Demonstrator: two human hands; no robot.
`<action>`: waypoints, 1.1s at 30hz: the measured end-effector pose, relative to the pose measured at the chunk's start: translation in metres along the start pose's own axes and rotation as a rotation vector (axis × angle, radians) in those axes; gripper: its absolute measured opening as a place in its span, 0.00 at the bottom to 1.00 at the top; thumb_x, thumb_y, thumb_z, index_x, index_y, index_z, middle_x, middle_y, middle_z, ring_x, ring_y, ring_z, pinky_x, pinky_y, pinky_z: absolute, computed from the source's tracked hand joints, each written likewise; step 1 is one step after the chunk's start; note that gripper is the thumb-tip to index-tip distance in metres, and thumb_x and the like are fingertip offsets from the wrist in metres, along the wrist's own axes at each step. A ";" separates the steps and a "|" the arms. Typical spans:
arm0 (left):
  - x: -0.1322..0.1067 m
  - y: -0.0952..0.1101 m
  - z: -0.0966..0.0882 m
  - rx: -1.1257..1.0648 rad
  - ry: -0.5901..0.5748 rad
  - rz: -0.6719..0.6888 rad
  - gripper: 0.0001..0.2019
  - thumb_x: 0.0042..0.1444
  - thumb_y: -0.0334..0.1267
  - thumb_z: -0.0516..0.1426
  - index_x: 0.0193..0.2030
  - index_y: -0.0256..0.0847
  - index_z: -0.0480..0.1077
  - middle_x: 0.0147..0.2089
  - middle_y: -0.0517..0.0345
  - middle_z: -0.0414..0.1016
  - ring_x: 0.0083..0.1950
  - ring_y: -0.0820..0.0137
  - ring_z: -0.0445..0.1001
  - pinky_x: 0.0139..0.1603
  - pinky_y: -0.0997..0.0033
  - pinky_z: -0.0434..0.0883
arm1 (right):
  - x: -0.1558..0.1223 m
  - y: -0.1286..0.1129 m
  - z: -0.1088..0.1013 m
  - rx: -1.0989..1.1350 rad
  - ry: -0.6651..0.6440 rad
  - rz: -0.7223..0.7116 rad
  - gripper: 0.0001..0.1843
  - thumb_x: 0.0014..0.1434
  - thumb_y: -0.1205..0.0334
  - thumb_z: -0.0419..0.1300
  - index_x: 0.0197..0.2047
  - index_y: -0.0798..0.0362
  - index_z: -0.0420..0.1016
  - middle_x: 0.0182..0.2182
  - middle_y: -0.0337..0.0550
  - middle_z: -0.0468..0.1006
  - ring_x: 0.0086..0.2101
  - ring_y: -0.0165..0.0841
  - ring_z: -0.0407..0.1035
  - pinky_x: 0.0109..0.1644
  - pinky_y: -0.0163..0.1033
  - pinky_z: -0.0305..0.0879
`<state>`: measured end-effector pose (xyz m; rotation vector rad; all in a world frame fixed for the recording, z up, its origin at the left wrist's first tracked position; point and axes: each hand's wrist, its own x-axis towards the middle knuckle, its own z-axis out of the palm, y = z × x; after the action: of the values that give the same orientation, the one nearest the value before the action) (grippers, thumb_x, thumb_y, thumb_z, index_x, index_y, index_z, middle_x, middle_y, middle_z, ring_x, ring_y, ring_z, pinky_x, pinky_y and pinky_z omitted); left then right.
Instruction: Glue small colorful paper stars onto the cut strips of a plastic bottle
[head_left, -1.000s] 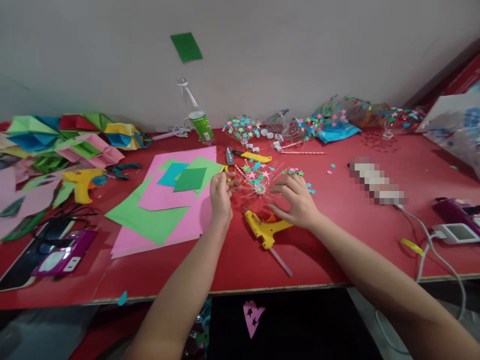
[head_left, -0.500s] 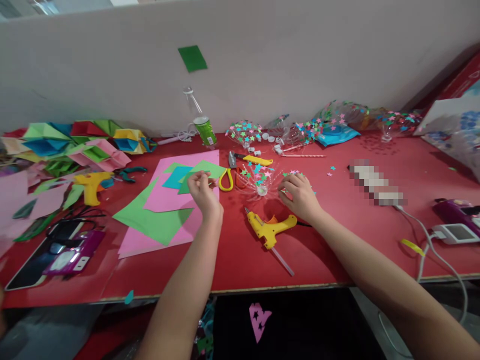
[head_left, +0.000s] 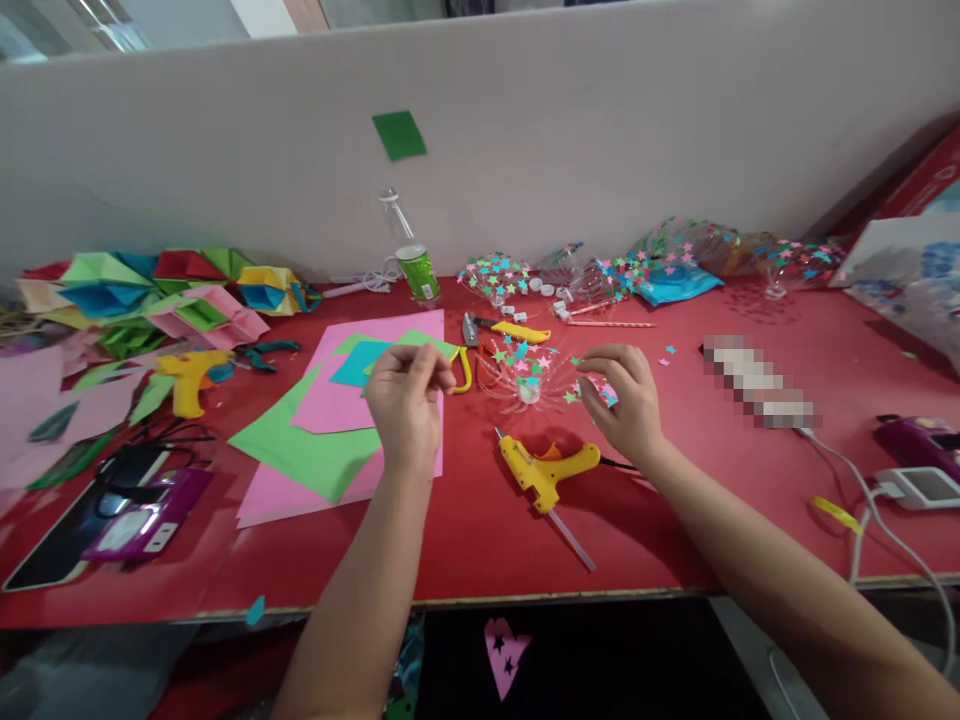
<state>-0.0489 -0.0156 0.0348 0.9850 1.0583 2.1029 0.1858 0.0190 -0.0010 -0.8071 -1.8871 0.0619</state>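
Note:
My left hand (head_left: 406, 398) is raised over the pink and green paper sheets (head_left: 330, 420), fingertips pinched together on something too small to make out. My right hand (head_left: 624, 399) curls its fingers over a scatter of small paper stars (head_left: 596, 385) on the red table (head_left: 480, 520), just right of a clear cut-plastic flower piece (head_left: 523, 371) dotted with stars. A yellow glue gun (head_left: 546, 469) lies between my two wrists, nozzle pointing away from me.
Yellow-handled scissors (head_left: 463, 365) and a yellow cutter (head_left: 510, 329) lie behind the flower piece. Folded paper shapes (head_left: 157, 295), a second glue gun (head_left: 187, 375) and a phone (head_left: 112, 500) sit left. A green bottle (head_left: 414, 265), starred plastic pieces (head_left: 675, 250) and cables (head_left: 862, 500) are behind and right.
My left hand left the plastic flower piece, went left over the papers, then lifted with fingers pinched. My right hand drew its spread fingers into a curl over the stars.

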 end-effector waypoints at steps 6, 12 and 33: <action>-0.026 0.019 0.025 -0.001 -0.191 -0.124 0.13 0.49 0.40 0.66 0.30 0.39 0.66 0.25 0.63 0.74 0.21 0.80 0.68 0.21 0.81 0.65 | 0.023 -0.050 -0.003 0.316 -0.413 0.060 0.23 0.61 0.71 0.54 0.59 0.49 0.65 0.40 0.42 0.77 0.30 0.28 0.70 0.34 0.35 0.68; -0.022 0.027 0.028 -0.054 -0.258 -0.198 0.13 0.50 0.39 0.66 0.29 0.39 0.65 0.25 0.64 0.72 0.21 0.81 0.66 0.20 0.82 0.62 | 0.048 -0.046 0.017 0.269 -0.526 0.047 0.08 0.58 0.73 0.57 0.37 0.53 0.75 0.31 0.40 0.77 0.31 0.29 0.70 0.35 0.34 0.64; -0.001 -0.001 -0.045 0.802 -0.335 0.185 0.08 0.64 0.41 0.52 0.37 0.41 0.69 0.39 0.55 0.78 0.44 0.69 0.75 0.48 0.69 0.69 | 0.048 -0.001 -0.004 0.840 -0.143 0.664 0.13 0.54 0.56 0.58 0.42 0.52 0.74 0.35 0.41 0.84 0.16 0.23 0.65 0.19 0.31 0.62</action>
<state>-0.0848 -0.0341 0.0153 1.7882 1.7131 1.5376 0.1771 0.0437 0.0395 -0.7879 -1.4233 1.2558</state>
